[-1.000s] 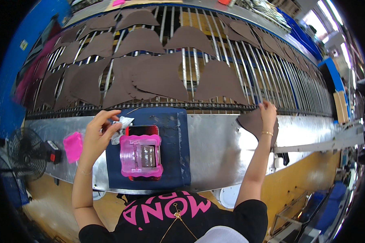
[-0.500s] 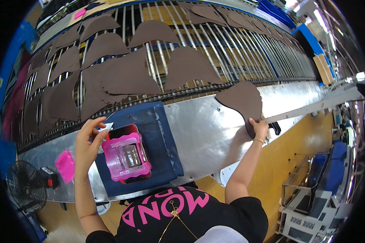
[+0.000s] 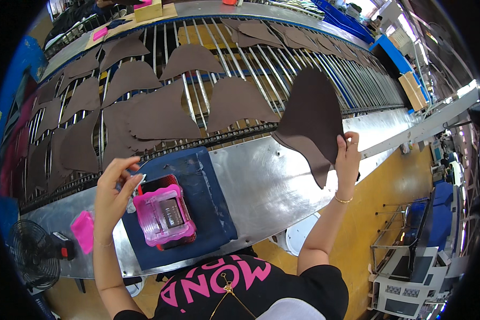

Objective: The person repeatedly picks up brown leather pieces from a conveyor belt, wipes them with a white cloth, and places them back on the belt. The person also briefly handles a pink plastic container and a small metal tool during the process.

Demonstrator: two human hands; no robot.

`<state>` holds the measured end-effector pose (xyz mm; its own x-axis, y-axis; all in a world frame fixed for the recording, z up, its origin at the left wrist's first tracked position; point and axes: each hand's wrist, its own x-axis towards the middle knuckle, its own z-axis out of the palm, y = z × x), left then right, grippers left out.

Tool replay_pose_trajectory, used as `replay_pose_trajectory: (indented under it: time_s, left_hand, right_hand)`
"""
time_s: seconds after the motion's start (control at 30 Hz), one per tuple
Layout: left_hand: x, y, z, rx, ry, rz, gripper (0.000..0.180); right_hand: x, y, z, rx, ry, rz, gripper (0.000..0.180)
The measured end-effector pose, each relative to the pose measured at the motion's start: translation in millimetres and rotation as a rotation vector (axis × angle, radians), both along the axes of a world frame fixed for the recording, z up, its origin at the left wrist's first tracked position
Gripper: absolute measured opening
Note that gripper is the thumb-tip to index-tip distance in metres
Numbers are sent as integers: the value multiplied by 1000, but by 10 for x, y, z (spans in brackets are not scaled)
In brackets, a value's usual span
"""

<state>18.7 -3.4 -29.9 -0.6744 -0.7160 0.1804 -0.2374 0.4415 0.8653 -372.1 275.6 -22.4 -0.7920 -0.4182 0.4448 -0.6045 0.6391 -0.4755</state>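
Note:
My right hand (image 3: 348,160) grips the edge of a brown, leather-like cut piece (image 3: 310,106) between thumb and fingers. The piece stands raised above the metal table, its upper part dark and rounded, its lower part bent to a lighter narrow end. Whether it is one layer or two, I cannot tell. On the left, my left hand (image 3: 114,184) hovers with bent fingers, thumb and index apart, holding nothing that I can make out. Right beside it, a pink tape-dispenser-like holder (image 3: 165,216) with a clear roll sits on a dark blue mat (image 3: 213,213).
Several similar brown pieces lie on a conveyor of metal bars (image 3: 250,64) beyond the metal table (image 3: 261,186). A pink cloth-like piece (image 3: 83,232) and a black fan (image 3: 33,253) are at left. A white metal arm (image 3: 421,125) reaches in from the right.
My right hand has raised the brown piece off the table and tilted it upright, its rounded end over the conveyor's edge. My left hand stays near the pink holder. The view has shifted slightly.

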Motion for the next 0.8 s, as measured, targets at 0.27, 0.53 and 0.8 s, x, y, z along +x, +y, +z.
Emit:
replay_pose_trajectory:
  time_s: [0.27,0.53,0.8]
  left_hand:
    - [-28,-108,179,247,330,144,26]
    - [1454,-6,447,-2,249,475,19]
    - [1950,336,259,20,80,573,13]
  right_hand:
    - [1119,-1137,210,-638,-280,689,22]
    - [2157,-1714,-77,-239,-464,1244,28]
    - [2350,-1716,-288,-170,-175,1438,21]
